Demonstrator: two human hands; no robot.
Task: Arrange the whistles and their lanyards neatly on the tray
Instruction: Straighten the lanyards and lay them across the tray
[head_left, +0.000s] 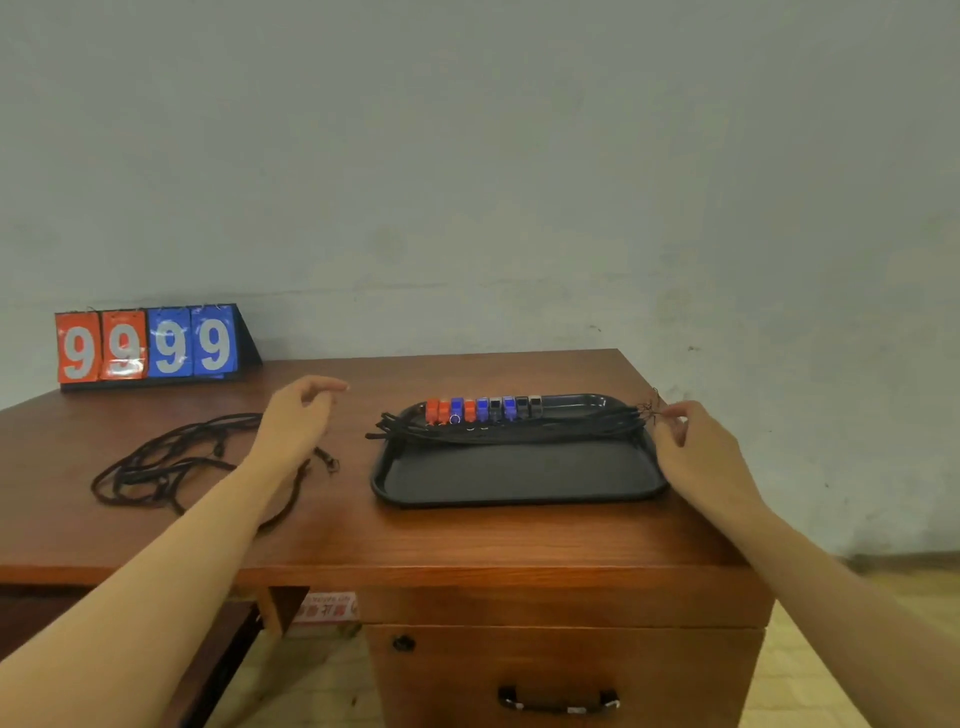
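A black tray (519, 475) lies on the wooden desk. Along its far side stands a row of whistles (483, 409), several of them, in orange, blue and grey. A bundle of black lanyards (519, 432) stretches straight across the tray just in front of the whistles. My right hand (691, 441) pinches the thin end loops of that bundle at the tray's right edge. A loose tangle of black lanyards (166, 462) lies on the desk to the left. My left hand (298, 415) hovers above the tangle with fingers apart, holding nothing.
A flip scoreboard (150, 345) showing 9999 stands at the desk's far left. The desk (467, 540) has a drawer with a black handle (558, 701) below the front edge. A pale wall rises behind.
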